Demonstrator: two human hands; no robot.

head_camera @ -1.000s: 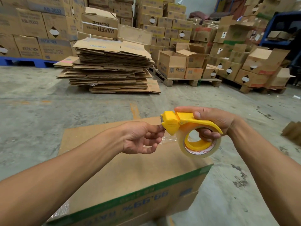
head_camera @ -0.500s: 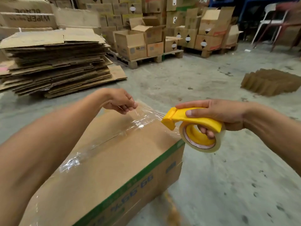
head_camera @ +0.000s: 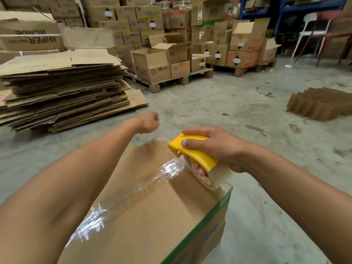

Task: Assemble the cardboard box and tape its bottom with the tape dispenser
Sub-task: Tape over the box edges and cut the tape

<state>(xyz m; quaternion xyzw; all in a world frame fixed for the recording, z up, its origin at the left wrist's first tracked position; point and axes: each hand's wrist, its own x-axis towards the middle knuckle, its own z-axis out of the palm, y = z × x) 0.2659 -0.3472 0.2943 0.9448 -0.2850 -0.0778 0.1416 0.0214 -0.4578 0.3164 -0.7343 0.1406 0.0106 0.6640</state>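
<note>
Head view: right hand (head_camera: 215, 147) grips the yellow plastic tape dispenser (head_camera: 192, 151), now lowered onto the corrugated cardboard box (head_camera: 152, 216); glossy crinkled clear tape (head_camera: 133, 189) spans its top. Left hand (head_camera: 147, 122), fisted beyond the far edge; contents unclear.

Both my forearms are bare as far up as I can see, with no sleeves, cuffs or gloves on them. My left hand (head_camera: 147, 122) and right hand (head_camera: 215, 147) carry no rings, and neither wrist has a watch or band. My fingernails are short and unpainted.
</note>
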